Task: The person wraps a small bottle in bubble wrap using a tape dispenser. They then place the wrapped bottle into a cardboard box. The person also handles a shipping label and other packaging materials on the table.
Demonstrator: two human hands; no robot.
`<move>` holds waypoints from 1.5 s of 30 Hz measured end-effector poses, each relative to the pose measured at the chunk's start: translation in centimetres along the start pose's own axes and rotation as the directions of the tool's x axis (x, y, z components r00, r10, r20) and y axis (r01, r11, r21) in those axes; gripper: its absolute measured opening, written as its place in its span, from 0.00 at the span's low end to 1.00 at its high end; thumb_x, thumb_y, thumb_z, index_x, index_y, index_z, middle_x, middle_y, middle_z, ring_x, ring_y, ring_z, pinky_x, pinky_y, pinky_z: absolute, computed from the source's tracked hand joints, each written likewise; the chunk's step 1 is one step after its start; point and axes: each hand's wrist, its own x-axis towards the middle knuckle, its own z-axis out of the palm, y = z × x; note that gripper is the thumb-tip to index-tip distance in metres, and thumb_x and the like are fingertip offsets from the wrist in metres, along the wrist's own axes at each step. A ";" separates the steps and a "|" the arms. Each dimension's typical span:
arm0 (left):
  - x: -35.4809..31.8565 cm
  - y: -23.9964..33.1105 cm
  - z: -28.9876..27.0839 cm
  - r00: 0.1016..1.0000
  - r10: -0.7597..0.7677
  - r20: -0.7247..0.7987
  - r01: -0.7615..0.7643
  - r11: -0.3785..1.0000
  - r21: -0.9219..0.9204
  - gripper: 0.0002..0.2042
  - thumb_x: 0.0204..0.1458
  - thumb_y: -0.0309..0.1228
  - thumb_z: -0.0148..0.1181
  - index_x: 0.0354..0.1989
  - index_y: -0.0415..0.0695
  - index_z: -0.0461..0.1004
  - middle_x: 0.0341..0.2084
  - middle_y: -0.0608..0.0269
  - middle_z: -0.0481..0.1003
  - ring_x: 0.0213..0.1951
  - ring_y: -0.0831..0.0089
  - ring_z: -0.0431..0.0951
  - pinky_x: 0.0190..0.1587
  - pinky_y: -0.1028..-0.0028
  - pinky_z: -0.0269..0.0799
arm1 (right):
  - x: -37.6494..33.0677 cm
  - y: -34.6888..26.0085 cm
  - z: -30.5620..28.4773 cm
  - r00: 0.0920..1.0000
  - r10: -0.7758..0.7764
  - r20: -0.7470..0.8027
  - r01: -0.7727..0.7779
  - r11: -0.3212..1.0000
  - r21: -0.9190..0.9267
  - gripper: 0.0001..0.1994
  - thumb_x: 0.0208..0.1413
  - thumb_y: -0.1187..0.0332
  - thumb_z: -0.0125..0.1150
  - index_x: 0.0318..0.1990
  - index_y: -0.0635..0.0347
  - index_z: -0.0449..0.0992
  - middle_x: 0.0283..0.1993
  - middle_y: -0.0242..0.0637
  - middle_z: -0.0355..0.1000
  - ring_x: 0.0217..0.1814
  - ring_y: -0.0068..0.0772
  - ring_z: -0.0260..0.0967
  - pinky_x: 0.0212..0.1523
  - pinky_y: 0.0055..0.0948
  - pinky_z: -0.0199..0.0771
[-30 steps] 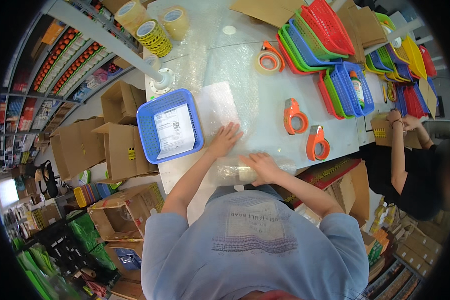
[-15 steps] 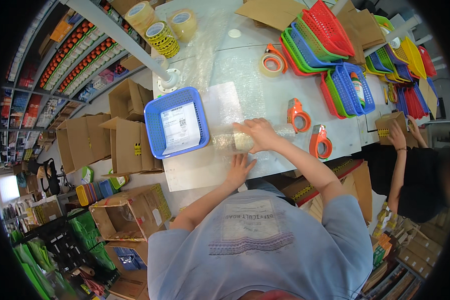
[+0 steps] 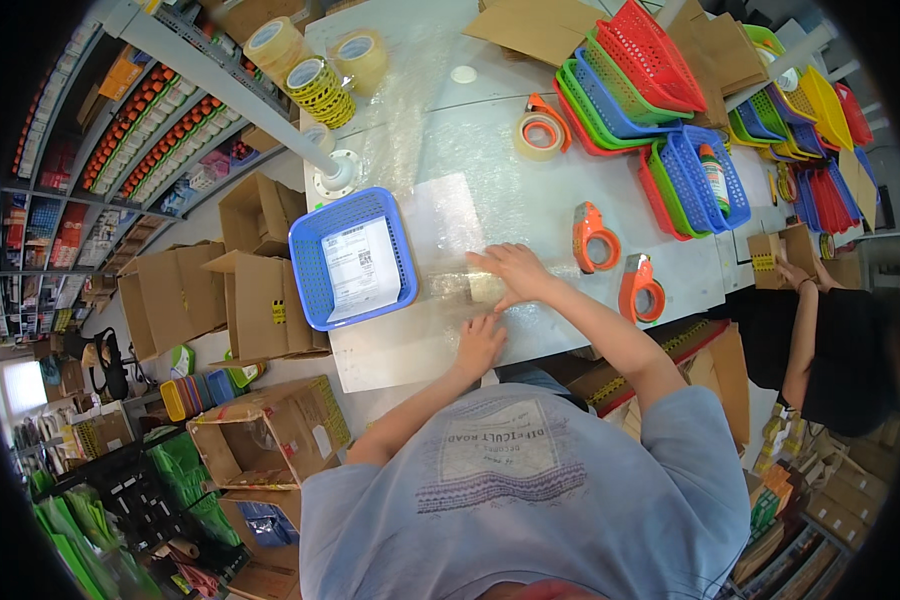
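My right hand (image 3: 520,274) reaches across clear bubble wrap (image 3: 495,215) on the white table. Its fingers and thumb bend round a small bundle (image 3: 484,288) in bubble wrap, pale under the film; what is inside I cannot make out. Just nearer to me, my left hand (image 3: 481,342) has its fingers bent together at the near edge of the wrap. To the left stands a blue perforated basket (image 3: 407,250) with a white printed sheet (image 3: 363,268) in it. A white sheet (image 3: 450,212) lies beyond the hands, partly under the wrap.
Orange tape dispensers (image 3: 595,240) lie right of my hands, another (image 3: 642,290) nearer the edge. Tape rolls (image 3: 320,92) stand far left by a metal post (image 3: 335,172). Stacked baskets (image 3: 705,180) fill the right. Cartons (image 3: 175,300) crowd the left; a co-worker (image 3: 820,350) handles a box.
My left hand's fingers have drawn in from spread to bent together. My right hand stays at the wrapped bundle. The co-worker's hands have moved lower onto their box.
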 end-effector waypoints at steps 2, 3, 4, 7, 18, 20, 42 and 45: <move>1.8 0.9 -3.0 0.992 0.022 -0.125 -0.021 1.000 0.005 0.09 0.41 0.35 0.62 0.28 0.46 0.73 0.56 0.51 0.63 0.58 0.52 0.60 0.56 0.47 0.54 | 0.3 1.7 1.2 0.990 -0.088 -0.112 0.093 0.995 0.045 0.43 0.33 0.59 0.72 0.63 0.47 0.60 0.56 0.43 0.63 0.56 0.47 0.63 0.56 0.46 0.62; 3.5 1.3 -5.5 0.979 0.047 -0.201 -0.035 0.997 0.068 0.09 0.39 0.34 0.63 0.26 0.45 0.72 0.54 0.52 0.65 0.56 0.52 0.62 0.55 0.48 0.56 | 0.7 3.2 2.4 0.974 -0.136 -0.179 0.154 0.984 0.091 0.39 0.36 0.60 0.71 0.62 0.50 0.62 0.57 0.43 0.63 0.57 0.48 0.62 0.56 0.45 0.61; 5.9 1.5 -8.4 0.959 0.076 -0.274 -0.043 0.991 0.127 0.09 0.38 0.33 0.64 0.25 0.44 0.72 0.52 0.53 0.67 0.54 0.52 0.64 0.53 0.49 0.58 | 1.0 4.4 3.0 0.953 -0.180 -0.245 0.217 0.967 0.133 0.35 0.40 0.61 0.69 0.60 0.52 0.64 0.57 0.44 0.63 0.57 0.49 0.62 0.57 0.45 0.61; 9.7 -1.1 -10.0 0.960 0.031 -0.280 -0.034 0.999 -0.005 0.10 0.35 0.31 0.67 0.22 0.42 0.71 0.45 0.53 0.72 0.48 0.52 0.70 0.50 0.53 0.62 | 0.7 5.4 -1.4 0.988 0.153 0.007 -0.098 0.597 0.796 0.26 0.46 0.65 0.63 0.55 0.60 0.68 0.58 0.47 0.61 0.59 0.50 0.59 0.59 0.44 0.59; 17.8 -5.2 -13.5 0.989 -0.145 -0.015 0.145 0.989 0.024 0.41 0.37 0.33 0.70 0.61 0.44 0.52 0.45 0.45 0.71 0.50 0.50 0.70 0.56 0.55 0.59 | -1.3 1.4 0.7 0.978 0.105 -0.178 -0.127 0.985 -0.114 0.55 0.28 0.54 0.76 0.64 0.67 0.50 0.67 0.48 0.49 0.71 0.48 0.44 0.68 0.46 0.43; 16.8 -3.0 -13.0 0.954 0.138 -0.267 0.050 0.804 0.593 0.45 0.36 0.34 0.70 0.64 0.42 0.49 0.52 0.43 0.66 0.58 0.49 0.64 0.59 0.53 0.56 | -0.5 2.7 0.2 0.987 0.104 -0.125 -0.120 0.984 -0.131 0.57 0.26 0.53 0.76 0.65 0.67 0.48 0.68 0.48 0.47 0.71 0.47 0.42 0.69 0.45 0.42; 13.7 -4.2 -13.2 0.866 -0.033 0.499 0.004 0.998 0.058 0.55 0.18 0.63 0.71 0.60 0.51 0.58 0.64 0.41 0.48 0.62 0.44 0.55 0.59 0.46 0.52 | 0.8 8.0 3.1 0.988 0.014 -0.157 0.050 0.917 0.397 0.33 0.34 0.50 0.72 0.45 0.63 0.68 0.44 0.50 0.68 0.47 0.53 0.67 0.48 0.43 0.66; 18.0 -7.1 -13.2 0.932 -0.058 0.358 -0.019 0.978 0.206 0.58 0.17 0.66 0.68 0.65 0.59 0.54 0.67 0.41 0.37 0.67 0.43 0.43 0.60 0.41 0.47 | 5.7 11.8 3.5 0.936 0.211 -0.280 -0.070 0.895 0.440 0.23 0.39 0.60 0.70 0.41 0.63 0.72 0.47 0.47 0.68 0.49 0.51 0.68 0.51 0.43 0.65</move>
